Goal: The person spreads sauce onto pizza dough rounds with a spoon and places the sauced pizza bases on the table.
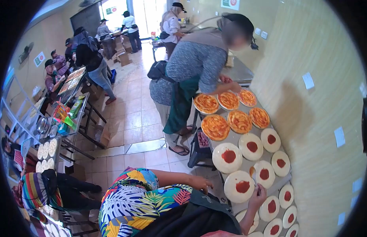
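My right hand [260, 194] is closed on the handle of a spoon [252, 172]. The spoon's sauce-stained bowl is over the edge of a round pizza base [269, 170] with a red sauce dollop in its middle. Just left of that hand lies a larger pizza base [234, 192], its dollop slightly smeared. My left hand [201, 183] hangs beside the table's near edge, holding nothing, its fingers apart and loosely bent. Several more bases with single dollops cover the metal table [242, 206] around my right hand.
Further along the table, a co-worker [199, 59] bends over several bases spread with sauce [215, 127]. A dark stool [201, 148] holds a tray below the table edge. The wall [321, 118] borders the right side. Other people work at tables [88, 108] on the left.
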`<state>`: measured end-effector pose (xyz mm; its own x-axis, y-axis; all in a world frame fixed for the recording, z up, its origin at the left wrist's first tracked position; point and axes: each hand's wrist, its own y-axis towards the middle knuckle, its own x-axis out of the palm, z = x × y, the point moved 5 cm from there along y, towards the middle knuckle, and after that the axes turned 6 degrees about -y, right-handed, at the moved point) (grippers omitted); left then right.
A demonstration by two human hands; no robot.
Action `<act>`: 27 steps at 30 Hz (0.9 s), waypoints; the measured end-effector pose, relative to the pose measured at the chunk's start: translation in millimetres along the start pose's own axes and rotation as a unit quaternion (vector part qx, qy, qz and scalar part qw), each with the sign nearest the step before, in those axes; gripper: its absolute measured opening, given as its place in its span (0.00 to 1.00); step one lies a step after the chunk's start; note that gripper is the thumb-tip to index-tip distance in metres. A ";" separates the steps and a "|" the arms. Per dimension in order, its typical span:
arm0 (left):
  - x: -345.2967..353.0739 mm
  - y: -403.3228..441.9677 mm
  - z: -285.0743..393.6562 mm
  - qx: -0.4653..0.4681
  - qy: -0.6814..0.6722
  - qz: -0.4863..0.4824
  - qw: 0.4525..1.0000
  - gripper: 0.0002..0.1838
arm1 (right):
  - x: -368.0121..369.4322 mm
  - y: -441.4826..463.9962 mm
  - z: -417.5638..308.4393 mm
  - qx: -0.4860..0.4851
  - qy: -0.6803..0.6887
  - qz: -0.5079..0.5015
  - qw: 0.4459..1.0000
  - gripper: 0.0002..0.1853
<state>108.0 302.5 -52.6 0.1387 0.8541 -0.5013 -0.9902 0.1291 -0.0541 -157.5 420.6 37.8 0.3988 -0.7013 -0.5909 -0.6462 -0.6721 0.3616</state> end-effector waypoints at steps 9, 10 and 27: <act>57.5 16.0 21.5 0.050 0.187 -0.051 0.980 0.14 | -30.9 -17.5 -32.7 -0.006 -0.002 -0.014 1.000 0.11; 66.5 22.5 14.0 0.024 0.237 -0.054 0.970 0.14 | -34.0 -19.6 -34.7 0.001 0.016 -0.016 1.000 0.11; 92.3 48.8 -22.4 0.046 0.493 0.072 0.866 0.10 | 5.5 68.6 -68.9 -0.079 0.050 0.033 0.995 0.08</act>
<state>72.1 376.3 -120.8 -0.1148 0.0260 -0.9930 -0.9839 0.1348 0.1173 -154.8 354.3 109.1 0.4272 -0.7596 -0.4904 -0.5652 -0.6477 0.5109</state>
